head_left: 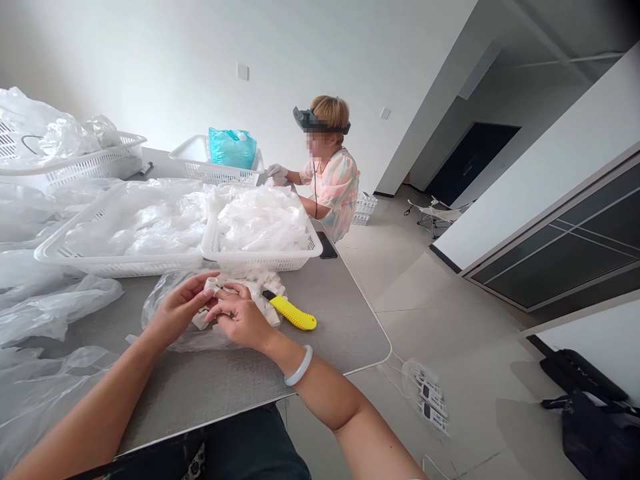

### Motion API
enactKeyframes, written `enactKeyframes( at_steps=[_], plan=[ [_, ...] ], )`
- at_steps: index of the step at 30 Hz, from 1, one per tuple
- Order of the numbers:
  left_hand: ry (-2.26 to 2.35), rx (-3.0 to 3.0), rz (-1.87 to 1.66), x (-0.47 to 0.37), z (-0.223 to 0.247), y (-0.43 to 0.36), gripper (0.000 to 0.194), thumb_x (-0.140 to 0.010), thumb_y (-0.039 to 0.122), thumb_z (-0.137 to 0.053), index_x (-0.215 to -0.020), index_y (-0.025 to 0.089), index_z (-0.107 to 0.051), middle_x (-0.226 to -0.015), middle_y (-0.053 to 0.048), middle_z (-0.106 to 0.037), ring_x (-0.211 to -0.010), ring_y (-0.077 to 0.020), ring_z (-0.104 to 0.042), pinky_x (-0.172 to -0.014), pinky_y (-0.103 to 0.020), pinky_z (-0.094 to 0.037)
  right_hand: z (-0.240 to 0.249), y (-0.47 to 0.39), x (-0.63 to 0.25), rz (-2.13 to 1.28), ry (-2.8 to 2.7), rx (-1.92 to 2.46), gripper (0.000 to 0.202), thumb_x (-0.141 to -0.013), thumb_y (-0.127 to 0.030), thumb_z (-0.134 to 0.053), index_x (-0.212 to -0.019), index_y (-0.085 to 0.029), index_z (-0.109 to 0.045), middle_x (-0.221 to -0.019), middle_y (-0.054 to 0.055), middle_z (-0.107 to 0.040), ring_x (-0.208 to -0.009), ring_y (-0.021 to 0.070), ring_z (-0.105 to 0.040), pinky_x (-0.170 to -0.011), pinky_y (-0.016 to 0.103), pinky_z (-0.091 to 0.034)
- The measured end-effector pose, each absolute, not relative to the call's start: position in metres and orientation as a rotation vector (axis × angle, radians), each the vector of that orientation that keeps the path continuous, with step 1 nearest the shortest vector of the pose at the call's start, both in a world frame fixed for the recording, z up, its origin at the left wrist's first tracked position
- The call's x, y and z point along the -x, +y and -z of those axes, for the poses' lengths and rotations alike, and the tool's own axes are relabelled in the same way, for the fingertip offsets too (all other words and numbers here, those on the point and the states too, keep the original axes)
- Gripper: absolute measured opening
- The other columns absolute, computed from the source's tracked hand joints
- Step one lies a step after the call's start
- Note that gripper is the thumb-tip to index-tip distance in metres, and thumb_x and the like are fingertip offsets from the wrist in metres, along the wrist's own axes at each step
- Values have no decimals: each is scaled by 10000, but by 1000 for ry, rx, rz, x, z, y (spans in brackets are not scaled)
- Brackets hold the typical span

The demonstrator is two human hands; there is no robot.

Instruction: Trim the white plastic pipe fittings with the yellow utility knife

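A short white plastic pipe fitting (212, 284) with a round open end is pinched between the thumb and fingers of my left hand (180, 305). My right hand (245, 320) meets it from the right, fingers bent and fingertips against its side; part of their grip is hidden. Under both hands lies a spread clear plastic bag (163, 293) with many small white pieces (273, 283) on it. Just right of my right hand, a yellow utility knife (296, 315) with a black tip rests partly on those pieces.
White baskets (260, 257) full of plastic bags stand behind my hands. Loose bags (55, 313) cover the table's left side. A dark phone (327, 245) lies near the right edge. A co-worker (337, 180) sits at the far corner. Power strips (430, 397) lie on the floor.
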State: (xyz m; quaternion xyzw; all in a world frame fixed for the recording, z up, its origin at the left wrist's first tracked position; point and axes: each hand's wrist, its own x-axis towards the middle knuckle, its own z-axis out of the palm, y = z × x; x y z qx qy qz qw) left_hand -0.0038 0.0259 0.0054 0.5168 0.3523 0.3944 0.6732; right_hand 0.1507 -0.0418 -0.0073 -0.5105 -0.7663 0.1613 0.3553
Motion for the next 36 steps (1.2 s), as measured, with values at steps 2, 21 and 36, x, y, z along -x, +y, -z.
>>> enactKeyframes(
  at_steps=[2, 21, 36],
  plan=[
    [786, -1219, -886, 4, -6, 26, 421, -671, 384, -881, -1047, 235, -765, -804, -40, -724, -703, -196, -635, -588, -234, -516, 5, -42, -151, -453, -1951, 1308, 312, -872, -48, -550, -880, -258, -781, -1357, -7, -668, -1408, 194, -465, -1130, 392, -459],
    [680, -1212, -887, 4, -20, 19, 207, -598, 243, -879, -789, 231, -800, -861, -91, -748, -818, -267, -701, -659, -279, -577, 8, -45, -147, -72, -2208, 1158, 282, -873, -38, -554, -947, -221, -756, -1558, 42, -472, -1468, 169, -402, -1276, 413, -266],
    [928, -1312, -1024, 8, -2, 31, 317, -661, 433, -859, -877, 216, -775, -761, -48, -704, -658, -187, -611, -598, -258, -530, 6, -46, -153, -111, -2238, 1234, 269, -891, -67, -537, -965, -178, -771, -1490, 66, -558, -1471, 222, -403, -1214, 379, -373]
  ],
)
